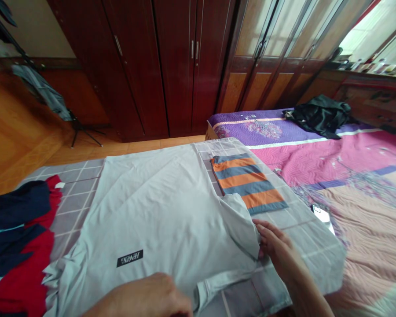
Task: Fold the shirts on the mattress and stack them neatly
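A pale grey T-shirt (165,198) lies spread on a checked grey cloth (300,233), its hem toward the far side and a small black label print upside down near its collar. My right hand (273,242) is closed at the edge of the right-hand sleeve, with the fabric between thumb and fingers. Over the near part of the shirt, by the collar, my left hand (148,297) is curled like a fist. It is slightly blurred, and the bottom edge cuts off its fingertips, so what they grip is hidden.
Folded orange-and-grey striped fabric (247,180) lies right of the shirt. Red and navy clothes (23,246) are heaped at the left. A phone (322,218) rests near the right edge. Beyond are a bed (317,163) with a black garment (320,115), wardrobes (171,66) and a tripod (81,127).
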`<state>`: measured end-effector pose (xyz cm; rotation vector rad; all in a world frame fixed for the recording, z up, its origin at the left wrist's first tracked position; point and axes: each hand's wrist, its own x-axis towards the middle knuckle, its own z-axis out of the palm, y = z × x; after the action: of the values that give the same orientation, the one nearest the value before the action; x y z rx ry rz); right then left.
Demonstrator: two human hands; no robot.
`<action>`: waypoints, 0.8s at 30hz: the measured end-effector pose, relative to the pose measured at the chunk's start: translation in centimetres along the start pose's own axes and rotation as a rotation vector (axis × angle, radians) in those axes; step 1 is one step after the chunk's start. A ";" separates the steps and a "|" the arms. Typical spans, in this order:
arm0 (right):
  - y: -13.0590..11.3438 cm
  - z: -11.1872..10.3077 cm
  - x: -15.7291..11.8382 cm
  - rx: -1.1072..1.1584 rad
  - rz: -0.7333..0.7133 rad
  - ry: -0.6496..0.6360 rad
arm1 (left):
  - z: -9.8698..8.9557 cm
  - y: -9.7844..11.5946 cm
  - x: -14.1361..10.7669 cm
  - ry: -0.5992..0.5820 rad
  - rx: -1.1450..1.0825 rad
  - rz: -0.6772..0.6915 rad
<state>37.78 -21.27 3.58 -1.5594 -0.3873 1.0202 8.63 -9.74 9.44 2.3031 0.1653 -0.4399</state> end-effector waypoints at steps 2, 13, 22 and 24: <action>-0.2 0.5 0.3 0.088 0.057 0.014 | -0.4 0.4 1.6 0.148 -0.007 -0.088; -1.8 0.8 2.3 0.208 0.099 0.082 | 4.3 -1.0 6.8 0.226 -0.179 0.147; -4.0 5.7 1.5 -0.270 -0.632 0.519 | 7.2 -2.3 8.5 0.176 0.043 0.329; -5.3 7.5 1.2 -0.543 -0.881 0.561 | 6.9 -2.2 8.2 0.174 0.038 0.339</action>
<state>34.16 -14.23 8.36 -1.7856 -0.8884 -0.2309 13.97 -13.33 0.55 2.3463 -0.1493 -0.0711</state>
